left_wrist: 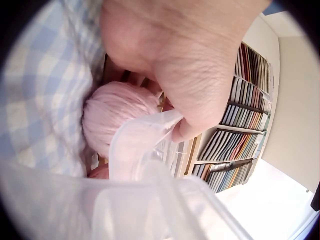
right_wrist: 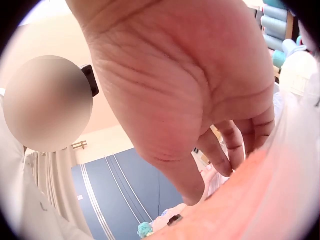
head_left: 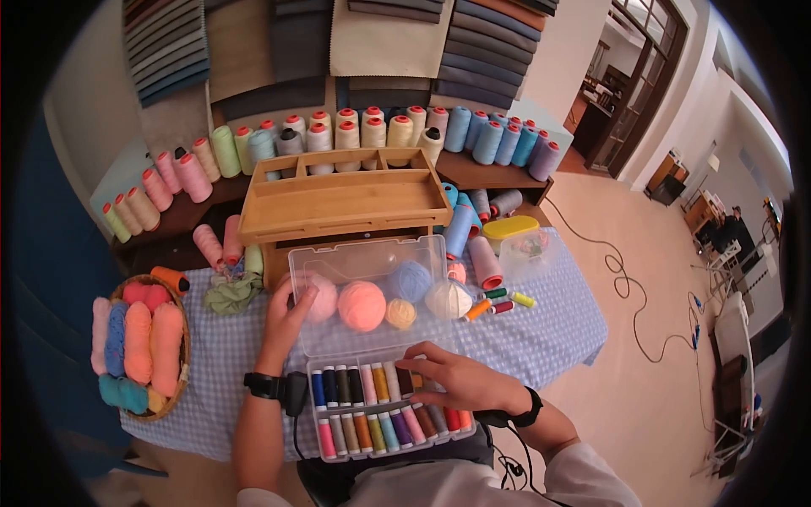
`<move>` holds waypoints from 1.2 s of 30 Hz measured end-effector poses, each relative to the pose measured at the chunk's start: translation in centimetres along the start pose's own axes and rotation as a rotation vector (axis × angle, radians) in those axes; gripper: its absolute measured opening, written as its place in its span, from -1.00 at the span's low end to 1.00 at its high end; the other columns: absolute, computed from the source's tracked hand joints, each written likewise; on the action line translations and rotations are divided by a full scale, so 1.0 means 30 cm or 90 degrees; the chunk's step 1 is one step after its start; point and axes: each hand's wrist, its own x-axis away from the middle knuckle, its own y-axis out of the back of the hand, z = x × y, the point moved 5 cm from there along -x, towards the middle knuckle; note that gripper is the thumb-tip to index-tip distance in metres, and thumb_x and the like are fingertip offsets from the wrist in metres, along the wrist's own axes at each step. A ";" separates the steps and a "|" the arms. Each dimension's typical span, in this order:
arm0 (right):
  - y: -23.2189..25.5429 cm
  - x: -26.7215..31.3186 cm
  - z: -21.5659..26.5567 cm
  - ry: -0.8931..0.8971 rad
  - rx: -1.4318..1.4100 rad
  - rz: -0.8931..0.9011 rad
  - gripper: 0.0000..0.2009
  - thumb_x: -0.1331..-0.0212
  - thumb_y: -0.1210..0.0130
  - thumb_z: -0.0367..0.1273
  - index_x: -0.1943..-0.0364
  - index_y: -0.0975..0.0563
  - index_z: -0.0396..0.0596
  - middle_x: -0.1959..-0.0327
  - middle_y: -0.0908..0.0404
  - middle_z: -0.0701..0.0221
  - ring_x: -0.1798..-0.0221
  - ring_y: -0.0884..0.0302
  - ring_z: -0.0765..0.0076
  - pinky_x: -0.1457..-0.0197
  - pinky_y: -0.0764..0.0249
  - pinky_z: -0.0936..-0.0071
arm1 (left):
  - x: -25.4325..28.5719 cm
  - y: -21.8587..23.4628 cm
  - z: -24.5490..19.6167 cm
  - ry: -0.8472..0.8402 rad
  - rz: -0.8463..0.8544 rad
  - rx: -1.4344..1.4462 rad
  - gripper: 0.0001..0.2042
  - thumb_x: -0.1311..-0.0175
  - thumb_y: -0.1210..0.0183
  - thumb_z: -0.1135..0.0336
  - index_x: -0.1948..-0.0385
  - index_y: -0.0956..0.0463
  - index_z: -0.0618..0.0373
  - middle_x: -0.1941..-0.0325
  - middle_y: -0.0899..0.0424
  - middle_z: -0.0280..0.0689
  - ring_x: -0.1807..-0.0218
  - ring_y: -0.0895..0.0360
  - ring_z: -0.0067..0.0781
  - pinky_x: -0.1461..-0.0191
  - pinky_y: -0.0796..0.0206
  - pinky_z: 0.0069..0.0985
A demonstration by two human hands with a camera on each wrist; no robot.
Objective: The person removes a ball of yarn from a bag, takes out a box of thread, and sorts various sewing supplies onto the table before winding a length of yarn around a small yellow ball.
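Observation:
My left hand (head_left: 285, 325) pinches the left edge of a clear plastic lid (head_left: 367, 345), which stands raised behind the thread box (head_left: 355, 409). In the left wrist view my thumb lies on the lid's edge, beside a pale pink yarn ball (left_wrist: 117, 112). Through the lid show a coral yarn ball (head_left: 361, 306), a small yellow one (head_left: 401, 314) and a blue one (head_left: 410, 280). Two rows of coloured thread spools fill the box. Above the right part of its back row is my right hand (head_left: 465, 380), fingers loosely bent and thumb apart, partly covering the spools there.
A basket of yarn skeins (head_left: 184, 359) sits at the left on the checked cloth (head_left: 557, 287). Behind the lid stands a wooden organiser (head_left: 346, 203), with rows of large thread cones around it. Small loose spools (head_left: 524, 299) and a yellow-lidded container (head_left: 511, 226) lie to the right.

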 end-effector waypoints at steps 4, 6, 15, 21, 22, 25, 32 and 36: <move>-0.005 -0.034 0.000 -0.010 0.022 0.031 -0.45 -0.18 -0.22 -0.24 -0.19 -0.35 -0.21 -0.09 -0.30 0.15 0.03 -0.51 -0.04 -0.03 -0.47 0.23 | 0.010 -0.005 0.017 0.033 -0.019 0.029 -0.86 -0.28 -0.15 0.36 0.29 -0.51 0.26 0.04 -0.54 -0.25 -0.04 -0.45 -0.39 -0.16 -0.22 -0.52; -0.001 -0.047 -0.004 -0.011 0.038 0.044 -0.46 -0.18 -0.22 -0.23 -0.16 -0.34 -0.25 -0.06 -0.29 0.11 0.07 -0.52 -0.10 -0.01 -0.47 0.19 | 0.001 0.001 0.005 -0.006 -0.003 0.006 -0.85 -0.28 -0.15 0.35 0.29 -0.51 0.26 0.06 -0.55 -0.26 -0.02 -0.45 -0.40 -0.15 -0.22 -0.52; 0.020 -0.070 -0.007 0.007 0.013 0.045 -0.55 -0.08 -0.28 -0.37 0.00 -0.32 -0.19 0.03 -0.30 0.16 0.07 -0.48 -0.13 0.03 -0.46 0.16 | 0.001 0.004 0.000 -0.004 -0.012 -0.026 -0.89 -0.28 -0.12 0.39 0.32 -0.49 0.25 0.05 -0.55 -0.26 -0.05 -0.44 -0.40 -0.16 -0.22 -0.51; 0.067 -0.094 -0.052 0.033 -0.072 0.113 -0.69 -0.10 -0.24 -0.41 0.09 -0.44 -0.12 0.15 -0.37 0.28 0.13 -0.50 0.02 0.12 -0.46 0.21 | 0.000 0.003 -0.002 0.009 -0.009 -0.028 -0.89 -0.28 -0.13 0.40 0.29 -0.49 0.25 0.03 -0.54 -0.27 -0.06 -0.44 -0.41 -0.16 -0.22 -0.52; 0.067 -0.094 -0.061 0.038 -0.086 0.138 -0.73 -0.10 -0.24 -0.42 0.12 -0.48 -0.09 0.19 -0.39 0.29 0.16 -0.51 0.06 0.14 -0.46 0.23 | 0.000 0.006 -0.002 0.014 -0.011 -0.031 -0.89 -0.28 -0.13 0.40 0.29 -0.49 0.25 0.03 -0.54 -0.27 -0.06 -0.44 -0.41 -0.16 -0.22 -0.52; 0.047 -0.087 -0.084 0.098 -0.079 0.155 -0.77 -0.11 -0.25 -0.42 0.14 -0.53 -0.09 0.20 -0.42 0.32 0.20 -0.52 0.18 0.16 -0.46 0.32 | 0.005 0.004 -0.014 0.029 -0.017 -0.050 -0.89 -0.28 -0.12 0.41 0.28 -0.49 0.25 0.02 -0.54 -0.26 -0.06 -0.44 -0.40 -0.16 -0.22 -0.52; 0.191 -0.056 -0.129 0.076 -0.123 0.067 -0.75 -0.10 -0.28 -0.42 0.14 -0.54 -0.11 0.23 -0.52 0.36 0.28 -0.55 0.29 0.23 -0.48 0.41 | -0.002 0.010 -0.036 0.012 0.017 -0.061 -0.89 -0.27 -0.13 0.41 0.29 -0.49 0.26 -0.02 -0.54 -0.23 -0.09 -0.43 -0.38 -0.17 -0.22 -0.50; 0.347 0.005 -0.231 -0.075 -0.072 0.044 -0.75 -0.03 -0.33 -0.42 0.20 -0.58 -0.13 0.34 -0.54 0.43 0.34 -0.51 0.43 0.29 -0.43 0.50 | 0.003 0.000 -0.023 0.024 0.016 -0.060 -0.90 -0.27 -0.12 0.42 0.29 -0.49 0.24 -0.05 -0.53 -0.22 -0.10 -0.42 -0.37 -0.17 -0.23 -0.49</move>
